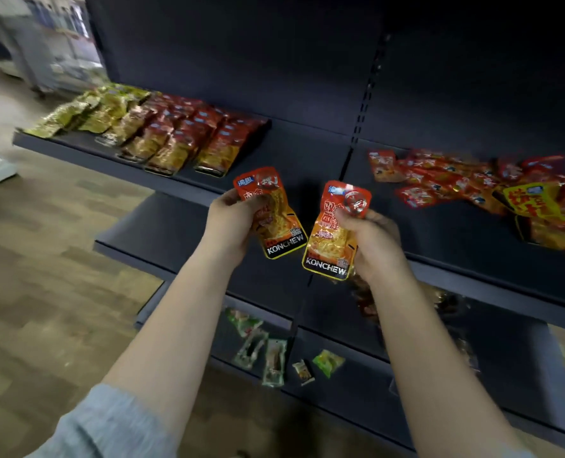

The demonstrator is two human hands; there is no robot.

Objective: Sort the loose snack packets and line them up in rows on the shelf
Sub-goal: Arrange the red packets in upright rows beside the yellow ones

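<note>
Both our forearms reach out toward the dark shelf (307,153), a packet in each hand. Up and left of our fingers, the rows of red and gold packets (175,140) already run back from the shelf lip. Our left hand (231,223) holds the left KONCHEW packet (276,223), thumb across its face and fingers curled behind. Just beside it, our right hand (370,242) pinches the right KONCHEW packet (335,236), thumb on the printed front. Right of our fingers, the loose heap (473,183) still waits. We judge both packets match the nearest row, so we carry them left, keep them face up, bottom edges toward us, and set them flush beside that row.
</note>
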